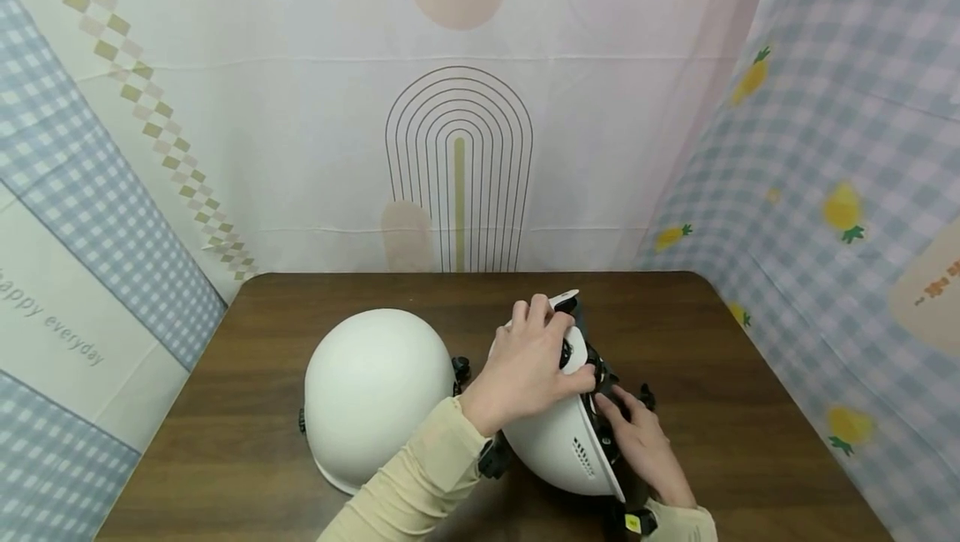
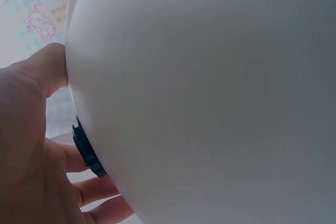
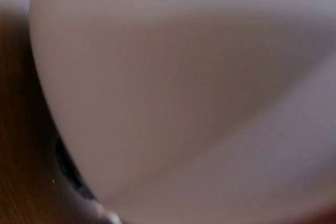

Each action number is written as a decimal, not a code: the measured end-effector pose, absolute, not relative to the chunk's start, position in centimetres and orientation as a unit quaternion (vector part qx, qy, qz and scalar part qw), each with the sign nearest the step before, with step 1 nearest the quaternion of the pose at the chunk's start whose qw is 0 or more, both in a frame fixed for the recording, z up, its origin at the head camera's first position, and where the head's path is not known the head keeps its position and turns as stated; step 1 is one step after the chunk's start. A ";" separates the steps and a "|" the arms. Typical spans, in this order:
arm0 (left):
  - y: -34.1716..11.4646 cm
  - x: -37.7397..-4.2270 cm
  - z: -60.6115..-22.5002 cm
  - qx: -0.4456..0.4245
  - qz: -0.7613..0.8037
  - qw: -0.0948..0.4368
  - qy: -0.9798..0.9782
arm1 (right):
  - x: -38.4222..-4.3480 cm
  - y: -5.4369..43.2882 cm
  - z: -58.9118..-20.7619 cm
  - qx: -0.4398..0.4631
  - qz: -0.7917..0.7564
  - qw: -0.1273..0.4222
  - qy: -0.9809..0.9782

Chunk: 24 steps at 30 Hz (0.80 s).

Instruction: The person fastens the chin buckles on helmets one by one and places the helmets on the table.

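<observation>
A white helmet [image 1: 551,446] lies tilted on the table, its opening turned to the right, with black straps and lining inside. My left hand [image 1: 521,367] grips its upper edge, fingers over the shell and thumb at the rim. In the left wrist view, the white shell [image 2: 205,93] fills most of the picture, and the left hand [image 2: 26,129] curls around its edge near a black fitting [image 2: 86,148]. Against the black lining at the opening is my right hand [image 1: 645,446], fingertips partly hidden. The right wrist view is blurred, filled by the white shell [image 3: 157,87].
A second white helmet [image 1: 378,392] stands dome up to the left, with black fittings [image 1: 461,368] at its side. The brown wooden table [image 1: 225,442] ends at a hanging white cloth [image 1: 315,167]; checked cloth [image 1: 810,150] hangs on the right.
</observation>
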<state>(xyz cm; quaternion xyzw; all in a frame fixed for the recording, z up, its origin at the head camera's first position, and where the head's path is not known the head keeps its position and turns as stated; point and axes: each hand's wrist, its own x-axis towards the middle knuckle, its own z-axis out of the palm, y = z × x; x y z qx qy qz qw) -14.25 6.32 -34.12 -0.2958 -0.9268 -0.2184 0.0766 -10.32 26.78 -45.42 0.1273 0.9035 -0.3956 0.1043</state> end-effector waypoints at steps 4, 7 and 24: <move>6.3 -14.2 -34.1 -0.293 -0.213 0.080 -0.928 | -10.4 26.5 -45.5 0.119 -0.394 0.106 0.905; 6.2 -14.1 -34.1 -0.282 -0.210 0.088 -0.932 | -10.3 26.5 -45.5 0.116 -0.406 0.102 0.901; 5.2 -14.2 -34.3 -0.244 -0.225 0.097 -0.938 | -10.3 26.3 -46.1 0.104 -0.424 0.111 0.893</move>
